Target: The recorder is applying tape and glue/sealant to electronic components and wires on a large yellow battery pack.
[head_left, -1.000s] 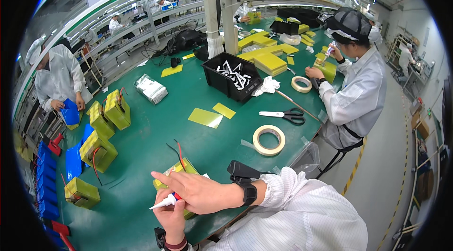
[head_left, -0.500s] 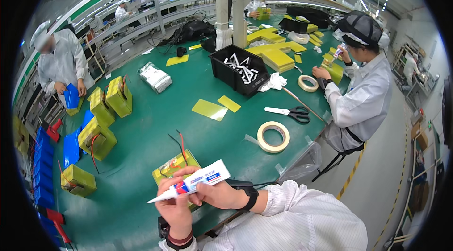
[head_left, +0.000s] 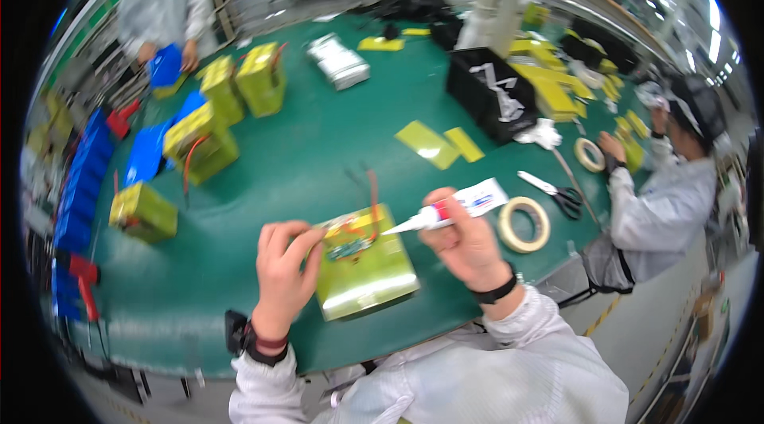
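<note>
My right hand grips a white glue tube with a red and blue print. The tube's pointed nozzle slants left and down over the right side of a yellow-wrapped battery pack. On the pack's far part lie a green circuit board and a red wire standing up. My left hand is beside the pack's far left corner, thumb and forefinger brought together. Whatever may be between those fingertips is too small or blurred to make out.
Several more yellow packs stand at left near blue bins. Right of my hands lie a tape roll and scissors. Beyond are yellow sheets and a black bin. Co-workers sit right and stand far left.
My hands have moved apart: the left one has let go of the tube, now held only by the right. The head view has shifted, and the battery pack shows more fully.
</note>
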Tool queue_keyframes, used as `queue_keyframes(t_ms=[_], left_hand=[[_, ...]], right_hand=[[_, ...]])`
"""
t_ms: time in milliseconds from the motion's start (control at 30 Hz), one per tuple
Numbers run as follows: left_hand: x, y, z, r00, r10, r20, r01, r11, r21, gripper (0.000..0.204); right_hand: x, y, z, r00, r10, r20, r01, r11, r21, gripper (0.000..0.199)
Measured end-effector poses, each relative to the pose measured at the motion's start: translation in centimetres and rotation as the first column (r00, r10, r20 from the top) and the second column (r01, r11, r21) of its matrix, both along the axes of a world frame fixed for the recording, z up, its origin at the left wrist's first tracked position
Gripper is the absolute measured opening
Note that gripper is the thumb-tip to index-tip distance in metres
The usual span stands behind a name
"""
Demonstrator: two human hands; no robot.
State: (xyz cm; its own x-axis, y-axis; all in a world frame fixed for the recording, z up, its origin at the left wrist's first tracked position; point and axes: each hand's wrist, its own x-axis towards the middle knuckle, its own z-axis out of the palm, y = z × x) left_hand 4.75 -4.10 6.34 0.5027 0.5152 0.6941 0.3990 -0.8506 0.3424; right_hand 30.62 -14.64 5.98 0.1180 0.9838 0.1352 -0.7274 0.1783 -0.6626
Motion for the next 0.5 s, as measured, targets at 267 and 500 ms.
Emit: queue_keyframes(t_ms=[267,500], left_hand=[[-0.2,-1.2,-0.3,0.991,-0.126,-0.051,0.124,0.991,-0.047,0.029],[1.0,-2.3,-1.1,0.985,-0.147,-0.095,0.141,0.987,-0.074,0.031]], right_hand=[[2.4,2.0,2.8,0.826,-0.172,0.537,0.141,0.985,0.099,0.021],[1.2,3.4,2.6,0.788,0.025,0.615,0.000,0.999,-0.040,0.039]])
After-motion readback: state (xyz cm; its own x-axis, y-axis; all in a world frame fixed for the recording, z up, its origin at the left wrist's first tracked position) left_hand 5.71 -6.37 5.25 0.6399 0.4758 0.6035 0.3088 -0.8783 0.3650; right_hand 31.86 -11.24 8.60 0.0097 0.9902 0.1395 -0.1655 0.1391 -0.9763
